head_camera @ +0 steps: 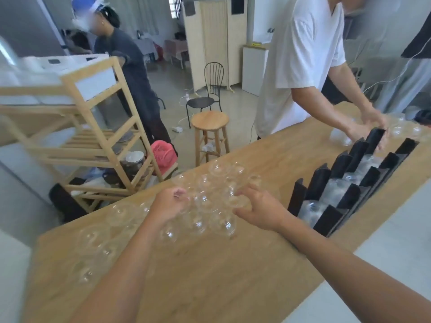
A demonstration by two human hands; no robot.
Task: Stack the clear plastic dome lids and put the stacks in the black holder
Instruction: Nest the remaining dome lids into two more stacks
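Both hands are in the pile mid-frame: left hand and right hand each curl round loose dome lids on the tabletop. At right, the black holder looks partly filled; plenty lie unstacked.

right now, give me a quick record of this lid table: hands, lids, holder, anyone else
table: wooden, carries the lids and holder
loose dome lids: clear, clustered between the hands and spread off to the left
left hand: fingers curled on a lid at the cluster's left edge
right hand: fingers on lids at the right edge; grip blurred
black holder: on the table, right side, slotted dividers
stacked lids: lying in several slots
other person: white shirt, hands at the holder's far end
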